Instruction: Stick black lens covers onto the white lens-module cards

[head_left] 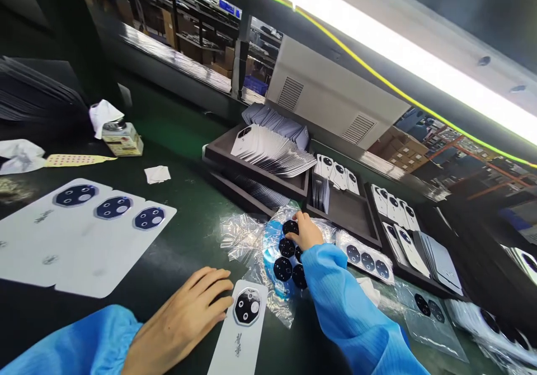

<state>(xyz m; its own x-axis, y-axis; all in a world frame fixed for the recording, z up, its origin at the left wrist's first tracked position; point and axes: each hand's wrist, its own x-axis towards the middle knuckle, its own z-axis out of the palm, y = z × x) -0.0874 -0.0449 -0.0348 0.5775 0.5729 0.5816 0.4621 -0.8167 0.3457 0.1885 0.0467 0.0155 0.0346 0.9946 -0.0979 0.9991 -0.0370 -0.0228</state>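
Note:
My left hand (188, 308) lies with its fingers stretched out, their tips at the left edge of a white phone back panel (235, 347). Near the top of that panel is an octagonal black camera lens cover (246, 306) with a silver rim. Beyond it, my right hand (309, 233) has thumb and forefinger closed around the edges of a round black camera lens cover (290, 228). Several similar covers (282, 269) lie just below on a blue round sheet (272, 235), on top of crinkled clear plastic (241, 235).
A white sheet with three lens cover prints (96, 246) lies at left. Dark trays (260, 165) of stacked phone panels (272, 151) stand behind my hands and to the right. A small box (123, 141) is at the back left. Bagged lens covers (367, 257) lie right of my sleeve.

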